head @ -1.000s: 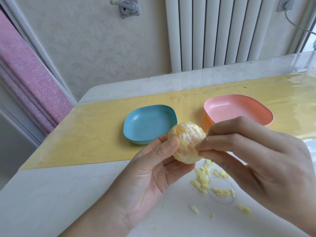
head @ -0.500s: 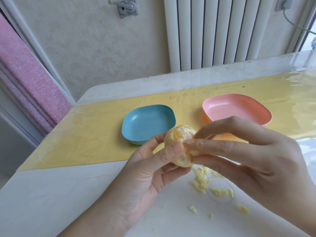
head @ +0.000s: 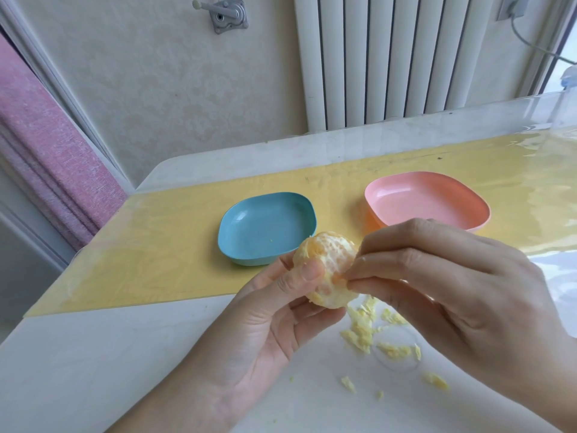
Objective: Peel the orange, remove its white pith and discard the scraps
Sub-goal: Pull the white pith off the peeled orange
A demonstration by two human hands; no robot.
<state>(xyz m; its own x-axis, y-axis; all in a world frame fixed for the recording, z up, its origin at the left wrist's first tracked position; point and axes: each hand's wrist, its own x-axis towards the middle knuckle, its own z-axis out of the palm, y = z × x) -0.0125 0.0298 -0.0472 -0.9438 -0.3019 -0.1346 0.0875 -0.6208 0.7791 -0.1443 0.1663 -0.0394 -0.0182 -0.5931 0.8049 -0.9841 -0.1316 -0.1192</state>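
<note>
The person held the orange (head: 327, 264) up over the near part of the white table (head: 125, 354), just in front of the yellow mat (head: 156, 245). The rind was already off, and pale pith still clung to the lower half. The left hand (head: 265, 323) cradled the fruit from below, with its thumb pressed on the near face and its fingers curled round the underside. The right hand (head: 452, 292) came in from the right, its fingertips bunched together and pinching at the fruit's right side. I could not tell how much pith they had caught.

On the table beneath the hands lay a scatter of pith scraps (head: 362, 332), a few of them strayed nearer. Farther back on the mat sat two shallow dishes well apart: a blue dish (head: 265, 226) to the left and a pink dish (head: 427, 198) to the right, its near edge hidden behind the right hand. A white radiator (head: 390, 57) stood against the far wall.
</note>
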